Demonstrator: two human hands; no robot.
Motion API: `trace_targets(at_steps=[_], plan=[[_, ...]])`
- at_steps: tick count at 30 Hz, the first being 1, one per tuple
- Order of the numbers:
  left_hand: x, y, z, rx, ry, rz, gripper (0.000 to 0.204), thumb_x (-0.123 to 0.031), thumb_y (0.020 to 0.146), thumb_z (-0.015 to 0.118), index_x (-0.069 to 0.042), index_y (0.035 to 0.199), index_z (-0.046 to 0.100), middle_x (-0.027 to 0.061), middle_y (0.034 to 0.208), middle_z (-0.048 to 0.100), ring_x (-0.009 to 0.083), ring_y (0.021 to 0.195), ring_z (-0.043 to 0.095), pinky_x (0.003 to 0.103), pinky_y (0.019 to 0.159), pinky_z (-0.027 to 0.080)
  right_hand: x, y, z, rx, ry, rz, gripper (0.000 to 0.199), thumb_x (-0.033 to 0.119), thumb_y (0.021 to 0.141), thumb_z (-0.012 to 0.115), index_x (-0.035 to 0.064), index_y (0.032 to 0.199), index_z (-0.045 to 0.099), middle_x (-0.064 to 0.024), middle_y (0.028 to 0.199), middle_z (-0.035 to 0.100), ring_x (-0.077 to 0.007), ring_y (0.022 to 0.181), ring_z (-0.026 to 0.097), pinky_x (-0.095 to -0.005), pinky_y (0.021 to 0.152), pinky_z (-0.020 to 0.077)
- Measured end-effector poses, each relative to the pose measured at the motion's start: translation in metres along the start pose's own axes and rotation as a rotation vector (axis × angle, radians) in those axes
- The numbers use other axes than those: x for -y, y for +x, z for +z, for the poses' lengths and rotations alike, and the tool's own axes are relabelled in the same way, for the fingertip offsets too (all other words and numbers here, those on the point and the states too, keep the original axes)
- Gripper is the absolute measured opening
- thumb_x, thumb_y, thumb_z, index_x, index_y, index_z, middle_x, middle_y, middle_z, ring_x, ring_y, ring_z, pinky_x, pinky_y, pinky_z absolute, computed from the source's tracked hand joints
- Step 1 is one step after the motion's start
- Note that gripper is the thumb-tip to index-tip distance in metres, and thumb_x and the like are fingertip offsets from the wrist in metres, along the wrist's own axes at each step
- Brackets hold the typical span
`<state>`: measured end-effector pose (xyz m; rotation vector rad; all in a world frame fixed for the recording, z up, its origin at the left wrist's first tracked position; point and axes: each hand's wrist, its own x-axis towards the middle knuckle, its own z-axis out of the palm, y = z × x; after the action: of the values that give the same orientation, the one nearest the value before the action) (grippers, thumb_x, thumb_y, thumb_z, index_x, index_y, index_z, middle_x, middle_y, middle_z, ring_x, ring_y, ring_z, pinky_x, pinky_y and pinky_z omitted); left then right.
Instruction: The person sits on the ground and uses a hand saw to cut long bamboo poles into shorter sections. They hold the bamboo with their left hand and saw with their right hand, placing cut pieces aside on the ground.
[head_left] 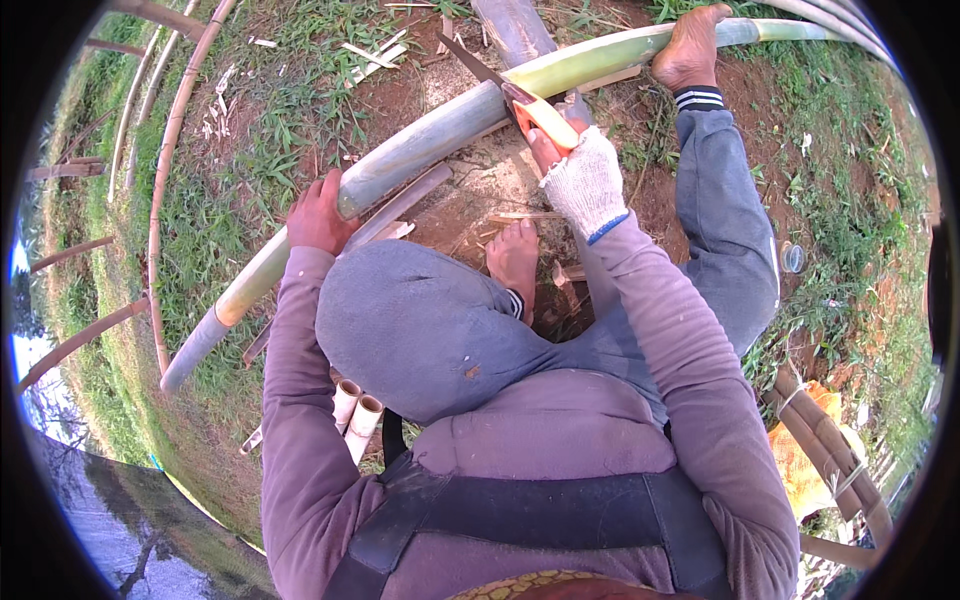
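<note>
A long green and grey bamboo pole runs slantwise across the ground from lower left to upper right. My bare left hand is wrapped round it, left of my bent knee. My right hand, in a white knitted glove, is closed on the orange handle of a hand saw. The saw's blade lies across the pole, its tip pointing to the upper left. Whether the teeth sit in a cut cannot be made out. One bare foot rests against the pole at the upper right.
Sawdust covers the soil below the pole, near my other foot. Short bamboo tubes lie by my left side. Bent poles stand at the left. At the right are bundled poles, an orange sack and a clear cup.
</note>
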<state>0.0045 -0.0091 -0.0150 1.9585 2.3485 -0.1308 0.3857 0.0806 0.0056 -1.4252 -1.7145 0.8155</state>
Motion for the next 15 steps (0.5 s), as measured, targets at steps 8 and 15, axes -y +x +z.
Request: trace_targets(at_steps=[8, 15], plan=[[0.012, -0.012, 0.011, -0.025, 0.015, -0.037, 0.085, -0.029, 0.072, 0.094, -0.020, 0.145, 0.053, 0.0098, 0.134, 0.069, 0.0354, 0.126, 0.066, 0.053, 0.103, 0.054, 0.023, -0.156, -0.122, 0.100, -0.074, -0.041, 0.017, 0.014, 0.097, 0.075, -0.0005, 0.106, 0.073, -0.0162, 0.087, 0.068, -0.0339, 0.072, 0.070, -0.0445, 0.063, 0.0540], [-0.002, 0.003, 0.007, 0.021, 0.003, -0.069, 0.080, -0.029, 0.072, 0.093, -0.022, 0.141, 0.053, 0.0096, 0.130, 0.069, 0.0362, 0.126, 0.066, 0.053, 0.104, 0.054, 0.004, 0.006, 0.010, -0.072, -0.031, -0.043, 0.040, 0.038, 0.098, 0.076, -0.0019, 0.096, 0.073, -0.0244, 0.075, 0.069, -0.0435, 0.071, 0.071, -0.0474, 0.063, 0.0544]])
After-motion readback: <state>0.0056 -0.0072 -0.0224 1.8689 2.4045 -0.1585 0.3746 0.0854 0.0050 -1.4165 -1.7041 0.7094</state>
